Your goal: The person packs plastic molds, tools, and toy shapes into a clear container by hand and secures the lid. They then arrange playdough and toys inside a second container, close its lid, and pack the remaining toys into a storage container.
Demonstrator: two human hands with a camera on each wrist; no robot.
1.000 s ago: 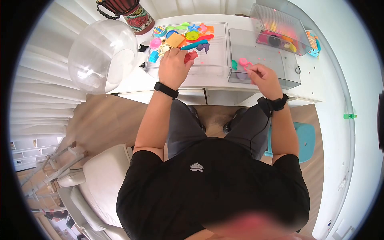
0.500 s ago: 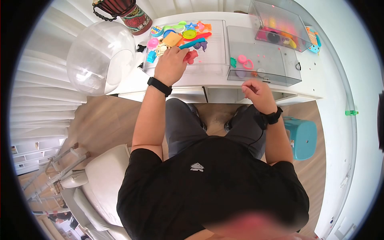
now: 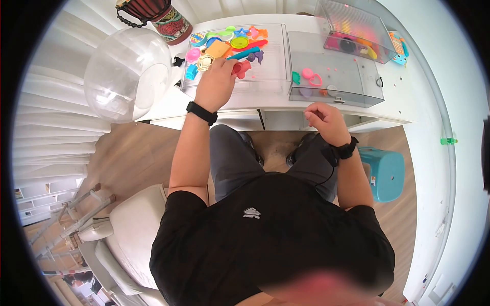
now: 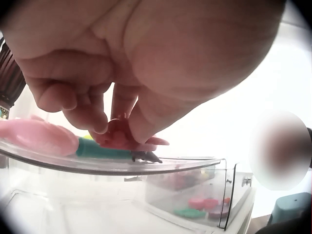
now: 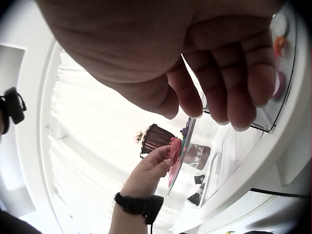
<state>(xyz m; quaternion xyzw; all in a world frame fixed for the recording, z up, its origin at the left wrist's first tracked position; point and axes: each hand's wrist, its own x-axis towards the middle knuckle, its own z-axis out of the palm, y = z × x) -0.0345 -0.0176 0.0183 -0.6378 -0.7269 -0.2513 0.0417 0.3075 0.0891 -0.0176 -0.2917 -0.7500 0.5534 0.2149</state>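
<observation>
My left hand [image 3: 215, 85] pinches a red plastic mould [image 3: 241, 69] between thumb and fingertips, low over a clear box [image 3: 270, 69] that bears play-dough toys. In the left wrist view the red mould [image 4: 119, 135] is partly hidden by the fingers. Just behind it lie a teal roller [image 3: 245, 53] and a purple piece [image 3: 256, 57]. My right hand [image 3: 329, 124] hovers at the desk's front edge, fingers loosely curled, holding nothing. A pink heart cutter [image 3: 316, 80] and a pink round piece [image 3: 307, 73] lie in the grey clear drawer [image 3: 352, 97] beyond it.
More toys crowd the box's left part, among them a yellow square [image 3: 218, 49] and a pink mould [image 3: 193, 55]. A clear bin [image 3: 357, 30] stands at the back right. On the left are a clear globe [image 3: 127, 76] and a drum [image 3: 171, 25].
My right hand has drawn back from the drawer toward my body, leaving the pink heart cutter lying there. The left hand stays at the red mould.
</observation>
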